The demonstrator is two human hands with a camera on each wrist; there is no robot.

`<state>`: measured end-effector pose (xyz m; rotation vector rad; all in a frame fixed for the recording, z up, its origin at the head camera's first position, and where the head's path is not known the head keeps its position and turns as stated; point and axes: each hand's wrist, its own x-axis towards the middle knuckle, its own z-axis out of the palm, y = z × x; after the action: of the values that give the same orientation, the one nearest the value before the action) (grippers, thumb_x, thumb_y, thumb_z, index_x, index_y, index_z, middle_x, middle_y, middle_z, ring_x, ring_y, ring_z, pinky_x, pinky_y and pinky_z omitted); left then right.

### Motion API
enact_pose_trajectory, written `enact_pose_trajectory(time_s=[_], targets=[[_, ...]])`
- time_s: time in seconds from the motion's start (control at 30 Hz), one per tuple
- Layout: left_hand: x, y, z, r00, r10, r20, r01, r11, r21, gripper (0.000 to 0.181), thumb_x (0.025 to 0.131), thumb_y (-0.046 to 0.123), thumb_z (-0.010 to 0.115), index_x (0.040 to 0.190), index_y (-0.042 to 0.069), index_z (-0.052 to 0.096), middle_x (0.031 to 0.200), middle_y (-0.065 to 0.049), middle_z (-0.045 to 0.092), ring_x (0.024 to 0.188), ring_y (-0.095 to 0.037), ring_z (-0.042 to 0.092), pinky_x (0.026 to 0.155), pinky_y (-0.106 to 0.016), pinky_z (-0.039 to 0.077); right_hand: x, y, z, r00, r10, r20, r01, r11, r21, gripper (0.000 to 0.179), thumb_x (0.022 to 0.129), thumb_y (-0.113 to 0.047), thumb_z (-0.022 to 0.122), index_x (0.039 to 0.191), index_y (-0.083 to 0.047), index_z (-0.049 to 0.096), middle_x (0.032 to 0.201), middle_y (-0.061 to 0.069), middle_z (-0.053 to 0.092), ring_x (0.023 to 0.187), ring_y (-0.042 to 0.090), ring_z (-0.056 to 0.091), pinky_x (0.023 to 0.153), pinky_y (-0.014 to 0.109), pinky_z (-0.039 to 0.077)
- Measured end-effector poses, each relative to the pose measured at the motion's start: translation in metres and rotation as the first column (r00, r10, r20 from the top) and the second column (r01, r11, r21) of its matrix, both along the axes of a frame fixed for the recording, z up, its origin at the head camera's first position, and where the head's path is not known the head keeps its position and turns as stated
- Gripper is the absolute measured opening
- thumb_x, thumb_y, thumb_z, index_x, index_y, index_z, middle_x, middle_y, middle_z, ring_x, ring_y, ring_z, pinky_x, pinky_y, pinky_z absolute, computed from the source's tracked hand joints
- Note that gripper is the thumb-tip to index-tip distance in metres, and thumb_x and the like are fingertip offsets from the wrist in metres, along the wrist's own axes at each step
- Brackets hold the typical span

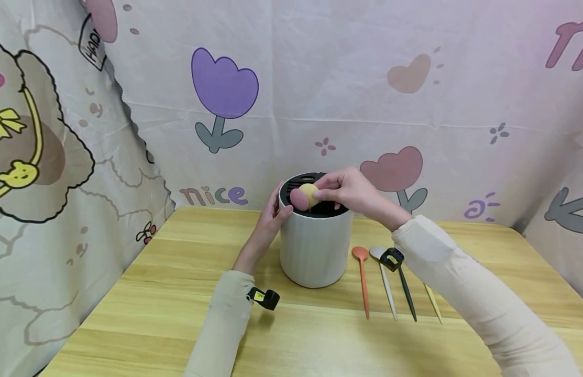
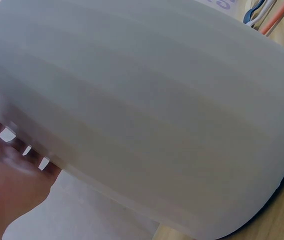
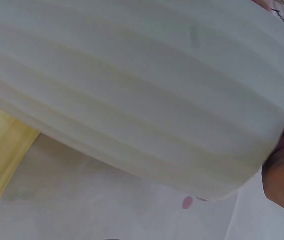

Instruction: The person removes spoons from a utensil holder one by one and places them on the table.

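A white ribbed utensil holder point(image 1: 315, 251) with a black slotted top point(image 1: 295, 183) stands upright on the table. At its left rim my left hand point(image 1: 271, 212) grips the wall, thumb toward the front. My right hand point(image 1: 350, 191) is over the top and pinches a yellow spoon point(image 1: 310, 192) by its round head. A pink spoon head point(image 1: 299, 199) overlaps it on the left. The lower parts of both are hidden in the holder. In the wrist views the holder's wall point(image 2: 146, 110) fills most of the picture, and the right wrist view shows the same wall point(image 3: 142, 90) closely.
Right of the holder lie an orange spoon point(image 1: 362, 277), a white spoon point(image 1: 387, 288), a dark green utensil point(image 1: 407, 293) and a pale yellow handle point(image 1: 433, 303), partly covered by the right sleeve. Printed cloth point(image 1: 291, 78) hangs behind the wooden table point(image 1: 178, 293).
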<state>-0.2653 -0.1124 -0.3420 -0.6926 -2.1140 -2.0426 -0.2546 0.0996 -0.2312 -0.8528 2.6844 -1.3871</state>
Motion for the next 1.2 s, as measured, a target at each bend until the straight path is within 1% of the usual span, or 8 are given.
enact_pose_trajectory(time_s=[0.2, 0.3, 0.43, 0.57, 0.77, 0.9, 1.07, 1.2], targets=[[0.0, 0.0, 0.0, 1.0, -0.001, -0.003, 0.001, 1.0, 0.001, 0.116, 0.072, 0.079, 0.06, 0.156, 0.014, 0.014, 0.16, -0.005, 0.015, 0.145, -0.019, 0.013, 0.115, -0.044, 0.016, 0.006, 0.004, 0.011, 0.999, -0.036, 0.008, 0.036, 0.997, -0.065, 0.018, 0.095, -0.009, 0.062, 0.11, 0.002, 0.066, 0.091, 0.009, 0.069, 0.064, 0.018, 0.056, 0.058, 0.028, 0.051], [-0.001, 0.0, -0.001, 1.0, -0.008, -0.012, 0.009, 1.0, 0.011, 0.115, 0.073, 0.078, 0.06, 0.156, 0.013, 0.014, 0.16, -0.006, 0.014, 0.145, -0.019, 0.013, 0.115, -0.043, 0.016, 0.009, 0.007, 0.017, 0.999, -0.04, -0.004, 0.039, 0.99, -0.138, 0.019, 0.096, -0.006, 0.059, 0.112, 0.003, 0.063, 0.091, 0.009, 0.066, 0.062, 0.016, 0.053, 0.058, 0.028, 0.051], [-0.002, 0.0, 0.0, 1.0, -0.003, -0.007, 0.003, 1.0, 0.009, 0.117, 0.071, 0.079, 0.06, 0.156, 0.013, 0.014, 0.16, -0.006, 0.014, 0.145, -0.018, 0.013, 0.115, -0.042, 0.016, 0.013, 0.01, 0.026, 0.998, -0.048, -0.027, 0.04, 0.967, -0.25, 0.019, 0.096, -0.002, 0.057, 0.113, 0.007, 0.06, 0.091, 0.006, 0.063, 0.064, 0.014, 0.051, 0.057, 0.025, 0.049], [-0.002, 0.0, 0.0, 1.0, -0.003, -0.002, 0.003, 1.0, 0.002, 0.119, 0.07, 0.081, 0.06, 0.156, 0.013, 0.013, 0.16, -0.005, 0.013, 0.145, -0.018, 0.013, 0.115, -0.043, 0.017, 0.02, 0.013, 0.035, 0.996, -0.055, -0.072, 0.026, 0.937, -0.35, 0.018, 0.095, 0.0, 0.058, 0.11, 0.009, 0.06, 0.086, 0.003, 0.062, 0.068, 0.014, 0.05, 0.056, 0.022, 0.048], [-0.002, -0.001, -0.001, 1.0, -0.001, 0.0, 0.001, 1.0, 0.0, 0.121, 0.069, 0.082, 0.059, 0.156, 0.012, 0.014, 0.16, -0.005, 0.014, 0.145, -0.019, 0.013, 0.115, -0.045, 0.016, 0.034, 0.018, 0.05, 0.987, -0.048, -0.156, -0.033, 0.876, -0.481, 0.01, 0.092, 0.005, 0.06, 0.102, 0.006, 0.064, 0.08, 0.002, 0.064, 0.062, 0.013, 0.048, 0.053, 0.021, 0.044], [-0.001, -0.001, -0.001, 1.0, -0.006, 0.002, 0.006, 1.0, -0.004, 0.117, 0.071, 0.08, 0.059, 0.156, 0.014, 0.014, 0.16, -0.004, 0.013, 0.145, -0.019, 0.012, 0.115, -0.046, 0.017, 0.043, 0.023, 0.059, 0.978, -0.053, -0.201, -0.063, 0.846, -0.53, 0.01, 0.09, 0.009, 0.062, 0.096, 0.002, 0.067, 0.078, 0.003, 0.065, 0.061, 0.013, 0.05, 0.053, 0.02, 0.044], [-0.002, -0.001, 0.0, 1.0, -0.01, 0.001, 0.01, 1.0, 0.005, 0.113, 0.073, 0.078, 0.06, 0.156, 0.016, 0.014, 0.16, -0.003, 0.014, 0.145, -0.018, 0.013, 0.115, -0.045, 0.018, 0.049, 0.03, 0.068, 0.962, -0.041, -0.269, -0.133, 0.792, -0.596, 0.014, 0.088, 0.011, 0.062, 0.092, 0.0, 0.07, 0.077, 0.006, 0.067, 0.06, 0.014, 0.053, 0.052, 0.02, 0.045], [-0.002, -0.001, -0.002, 1.0, -0.008, 0.008, 0.008, 1.0, 0.001, 0.115, 0.072, 0.079, 0.06, 0.156, 0.015, 0.014, 0.16, -0.004, 0.014, 0.145, -0.019, 0.013, 0.115, -0.045, 0.018, 0.055, 0.033, 0.071, 0.958, -0.038, -0.284, -0.158, 0.755, -0.636, 0.016, 0.087, 0.014, 0.062, 0.091, 0.001, 0.071, 0.076, 0.008, 0.067, 0.06, 0.014, 0.054, 0.053, 0.02, 0.046]])
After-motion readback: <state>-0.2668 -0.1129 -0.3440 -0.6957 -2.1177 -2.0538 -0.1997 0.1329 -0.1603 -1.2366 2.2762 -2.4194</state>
